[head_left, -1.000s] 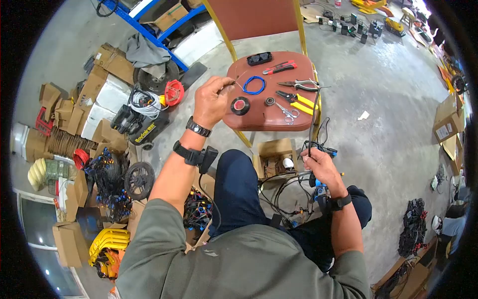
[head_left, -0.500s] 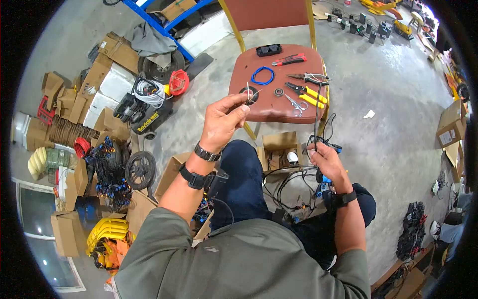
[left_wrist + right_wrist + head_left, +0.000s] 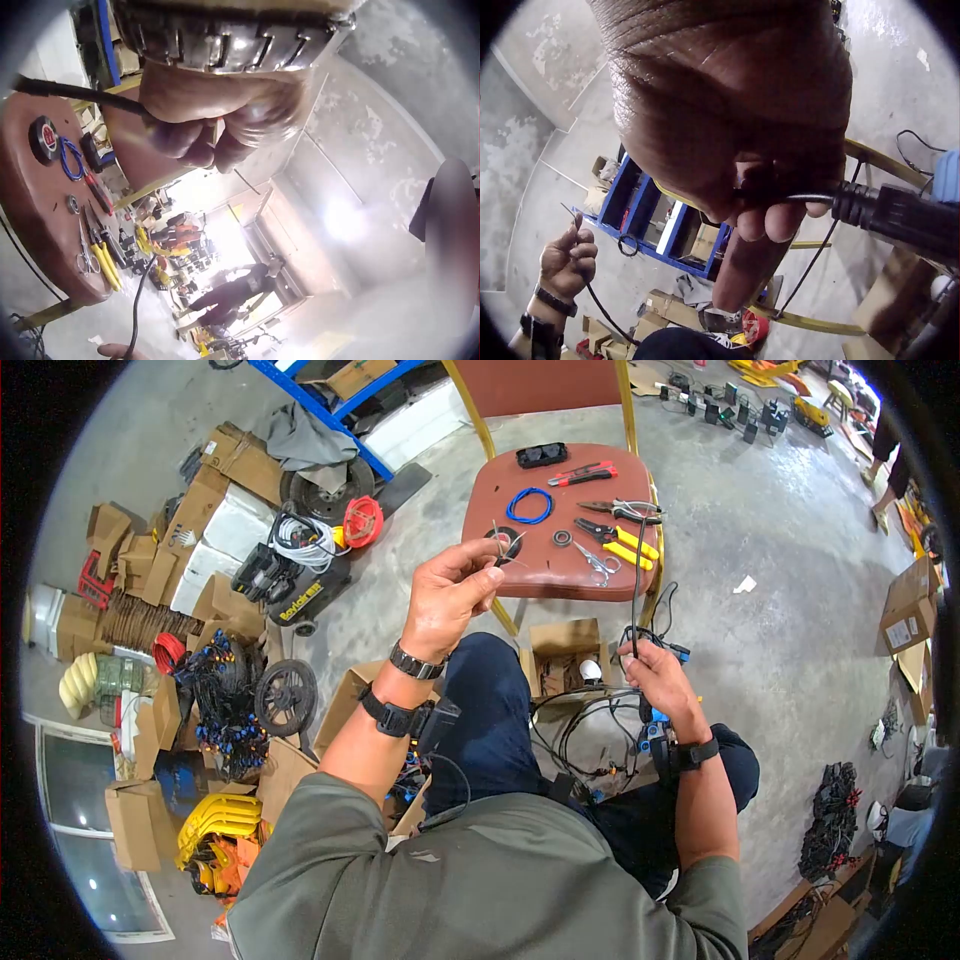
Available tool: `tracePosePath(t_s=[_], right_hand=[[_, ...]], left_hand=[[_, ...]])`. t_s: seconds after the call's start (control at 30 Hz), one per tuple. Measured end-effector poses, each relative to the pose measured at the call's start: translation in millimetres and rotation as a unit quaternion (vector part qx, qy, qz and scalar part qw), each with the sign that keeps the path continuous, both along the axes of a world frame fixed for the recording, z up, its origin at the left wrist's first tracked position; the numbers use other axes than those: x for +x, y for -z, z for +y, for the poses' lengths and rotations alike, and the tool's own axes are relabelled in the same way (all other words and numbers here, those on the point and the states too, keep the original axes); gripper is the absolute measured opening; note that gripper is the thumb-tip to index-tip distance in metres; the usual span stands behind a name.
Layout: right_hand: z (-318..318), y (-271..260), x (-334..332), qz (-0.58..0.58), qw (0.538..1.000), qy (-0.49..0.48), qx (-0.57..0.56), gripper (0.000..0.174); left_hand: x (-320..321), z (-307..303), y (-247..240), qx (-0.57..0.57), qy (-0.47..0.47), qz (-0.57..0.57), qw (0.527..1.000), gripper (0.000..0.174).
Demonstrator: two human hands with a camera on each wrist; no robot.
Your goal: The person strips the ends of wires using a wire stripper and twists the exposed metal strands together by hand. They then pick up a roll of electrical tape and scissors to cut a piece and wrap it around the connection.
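My left hand pinches the end of a black cable between thumb and fingers; thin bare-looking strands stick out past the fingertips, in front of a black tape roll on the chair seat. In the right wrist view the left hand shows the cable trailing below it. My right hand grips a black cable that rises over the seat's right edge. Beside its curled fingers in the right wrist view is a thick black connector. Whether both hands hold one cable is unclear.
On the seat are a blue wire coil, a red cutter, pliers, yellow-handled strippers, scissors and a small dark ring. Below stands a cardboard box beside tangled cables.
My left hand has moved right and lower, its strands now before the tape roll. My right hand keeps its grip. The head view has shifted slightly, and someone's legs now show at the upper right.
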State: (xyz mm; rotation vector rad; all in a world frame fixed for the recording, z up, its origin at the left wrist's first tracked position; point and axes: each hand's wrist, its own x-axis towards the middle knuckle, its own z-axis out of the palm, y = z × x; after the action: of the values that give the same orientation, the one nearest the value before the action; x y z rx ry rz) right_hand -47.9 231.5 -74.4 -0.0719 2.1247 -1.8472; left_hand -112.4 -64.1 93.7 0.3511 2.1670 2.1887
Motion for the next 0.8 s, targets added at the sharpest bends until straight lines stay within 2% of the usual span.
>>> tracePosePath(t_s=[0.37, 0.57, 0.67, 0.77, 0.8], right_hand=[[1, -4, 1, 0.003, 1.0, -0.008, 0.001, 0.018], [-2, -4, 2, 0.01, 1.0, -0.002, -0.007, 0.02], [-2, -14, 4, 0.01, 1.0, 0.005, -0.001, 0.021], [-1, -11, 5, -0.003, 1.0, 0.007, -0.015, 0.022], [-1, -4, 5, -0.001, 1.0, 0.011, -0.02, 0.023]], left_hand=[[0, -1, 3, -0.039, -0.049, -0.038, 0.997, 0.021], [9, 7, 3, -0.169, -0.106, 0.023, 0.98, 0.018], [11, 7, 14, -0.261, -0.121, 0.083, 0.954, 0.016], [14, -2, 44, -0.349, -0.086, 0.131, 0.924, 0.016], [22, 2, 45, -0.343, -0.07, 0.116, 0.93, 0.015]])
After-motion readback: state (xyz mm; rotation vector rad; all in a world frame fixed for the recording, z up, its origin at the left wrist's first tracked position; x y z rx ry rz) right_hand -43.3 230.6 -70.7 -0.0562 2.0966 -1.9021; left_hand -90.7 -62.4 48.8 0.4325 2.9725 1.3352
